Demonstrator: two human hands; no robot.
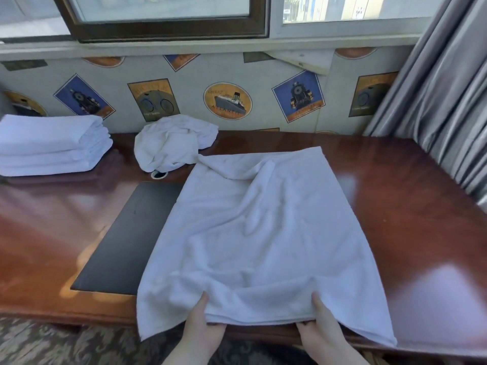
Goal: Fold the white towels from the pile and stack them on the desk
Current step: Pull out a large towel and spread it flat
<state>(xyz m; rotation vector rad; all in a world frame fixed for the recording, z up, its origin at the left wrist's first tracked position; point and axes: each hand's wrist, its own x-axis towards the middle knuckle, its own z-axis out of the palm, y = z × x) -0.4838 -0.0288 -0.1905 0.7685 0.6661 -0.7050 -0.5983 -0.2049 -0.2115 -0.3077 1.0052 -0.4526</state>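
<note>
Glossy reddish-brown wood forms the desk (pixel 395 206), which runs wall to wall beneath a window (pixel 163 11). Behind the desk, pale wallpaper (pixel 226 101) shows vintage travel pictures of a steamship, locomotives and a bicycle. Grey curtains (pixel 442 96) hang at the far right. Patterned carpet (pixel 52 343) shows below the desk's near edge.

Spread across the middle of the desk lies a white towel (pixel 258 219), rumpled, with creases running down its centre. Its near edge hangs slightly over the front of the desk, and its left side covers part of a dark rectangular desk pad (pixel 126 238) set into the desktop.

Two bare hands reach in from the bottom. The left hand (pixel 203 325) grips the towel's near edge, thumb on top and fingers tucked underneath. The right hand (pixel 319 325) grips the same edge further right in the same way, thumb above and fingers curled below the cloth.

At the back left of the desk sits a stack of folded white towels (pixel 50 143), neatly layered. Just right of the stack, against the wall, lies a crumpled pile of unfolded white towels (pixel 171 140), touching the far left corner of the spread towel. A small round cable hole (pixel 159 174) peeks out beneath the pile.
</note>
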